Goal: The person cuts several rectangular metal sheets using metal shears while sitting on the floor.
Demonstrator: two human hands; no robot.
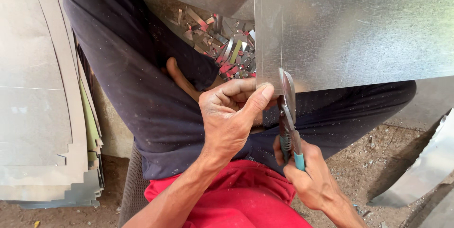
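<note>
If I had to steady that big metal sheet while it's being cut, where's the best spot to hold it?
Probably the bottom edge of the metal sheet, just left of the snips, coming from below, as the left hand does with its thumb on the face. The sheet hangs flat toward the person, so that edge is nearest, and pinching there likely steadies it beside the cut.

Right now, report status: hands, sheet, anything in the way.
Left hand pinching the metal sheet at its lower edge. Right hand gripping snips, blades at the sheet edge. Offcut scraps piled behind; cut line unobstructed.
</note>
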